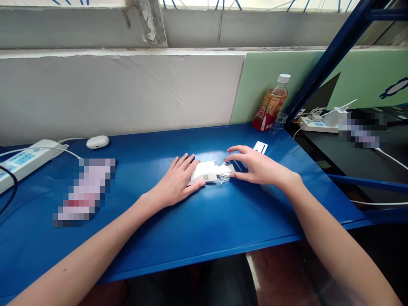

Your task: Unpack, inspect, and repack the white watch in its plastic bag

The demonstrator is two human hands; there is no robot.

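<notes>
A white printed paper item (207, 172) with a square code on it lies mid-desk; whether it is a small box or a folded leaflet I cannot tell. My left hand (179, 178) rests flat over its left end, fingers spread. At its right end is a clear plastic bag (225, 179) with a small white strip (225, 169) at it. My right hand (251, 165) hovers around the strip's right end, thumb and fingers curved and apart, the thumb close to or touching the strip. Behind the right hand lies a white card (260, 147) with a dark stripe, partly hidden.
On the blue desk (191, 229) a blurred-out phone-like object (86, 191), a white earbud case (97, 142) and a power strip (28, 159) sit at left. A drink bottle (272, 104) leans by the wall at back right, beside a blue metal post (321, 63).
</notes>
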